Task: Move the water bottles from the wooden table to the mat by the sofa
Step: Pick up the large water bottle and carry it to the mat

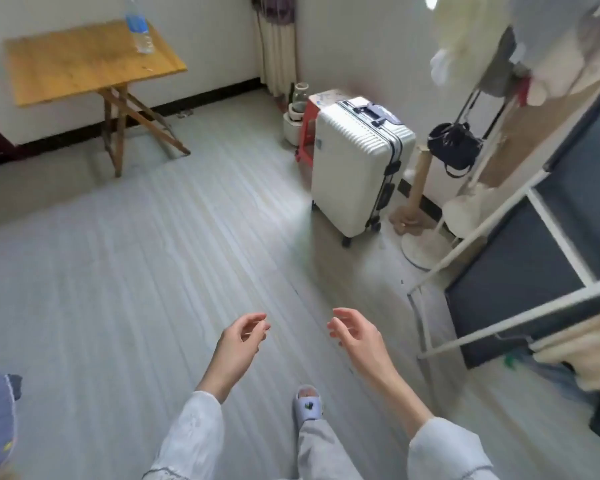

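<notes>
While I stand on the pale plank floor (pixel 153 271), both my forearms reach out low in front of me, sleeves pushed back from the wrists. My left hand (pixel 238 344) is held palm inward, fingers loosely bent and a little apart, with nothing in it. My right hand (pixel 355 336) mirrors it, palm turned toward the left one, fingers relaxed and slightly curled, also carrying nothing. The two hands are near each other but not touching, with bare floor showing between them. Below them one foot in a light slipper (pixel 308 405) points forward.

One water bottle (pixel 137 26) with a blue label stands upright on the wooden table (pixel 84 64), near its far right edge, well away from my hands at the upper left of the view. The table stands against the white wall on crossed folding legs.

To the right, a white suitcase (pixel 354 168) stands upright beside a red stool (pixel 307 133). A black bag (pixel 454 147) hangs from a rack just right of the suitcase.
</notes>
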`<state>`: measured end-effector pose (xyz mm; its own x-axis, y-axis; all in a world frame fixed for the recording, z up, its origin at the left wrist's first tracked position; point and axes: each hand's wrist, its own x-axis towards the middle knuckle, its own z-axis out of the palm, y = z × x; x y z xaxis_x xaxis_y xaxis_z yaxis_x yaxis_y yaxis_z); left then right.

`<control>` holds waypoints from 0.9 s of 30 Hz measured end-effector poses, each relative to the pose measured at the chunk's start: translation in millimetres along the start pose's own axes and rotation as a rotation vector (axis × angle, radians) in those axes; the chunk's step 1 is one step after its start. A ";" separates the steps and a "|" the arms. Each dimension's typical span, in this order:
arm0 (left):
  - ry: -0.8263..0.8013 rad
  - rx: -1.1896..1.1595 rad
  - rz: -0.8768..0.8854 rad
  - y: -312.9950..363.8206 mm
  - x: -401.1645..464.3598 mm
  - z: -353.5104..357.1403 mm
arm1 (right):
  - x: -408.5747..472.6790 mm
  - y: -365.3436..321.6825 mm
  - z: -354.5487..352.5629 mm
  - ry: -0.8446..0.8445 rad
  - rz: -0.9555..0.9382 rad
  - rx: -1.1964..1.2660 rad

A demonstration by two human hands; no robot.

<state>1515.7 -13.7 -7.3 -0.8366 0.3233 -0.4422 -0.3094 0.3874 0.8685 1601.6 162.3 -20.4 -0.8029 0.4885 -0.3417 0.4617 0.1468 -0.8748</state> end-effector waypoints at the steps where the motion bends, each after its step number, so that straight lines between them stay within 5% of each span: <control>1: 0.037 -0.013 -0.006 6.6 13.7 -7.0 | 21.5 -12.2 4.7 -0.036 -0.026 -0.018; 14: 0.310 -0.154 -0.024 65.3 181.3 -105.6 | 244.8 -148.6 84.3 -0.340 -0.177 -0.111; 27: 0.359 -0.161 0.012 152.7 421.0 -268.3 | 473.5 -299.7 223.2 -0.365 -0.233 -0.105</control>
<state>995.0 -50.1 -0.8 -0.9367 -0.0063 -0.3501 -0.3416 0.2359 0.9098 998.9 157.6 3.3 -0.9618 0.0991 -0.2552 0.2736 0.3127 -0.9096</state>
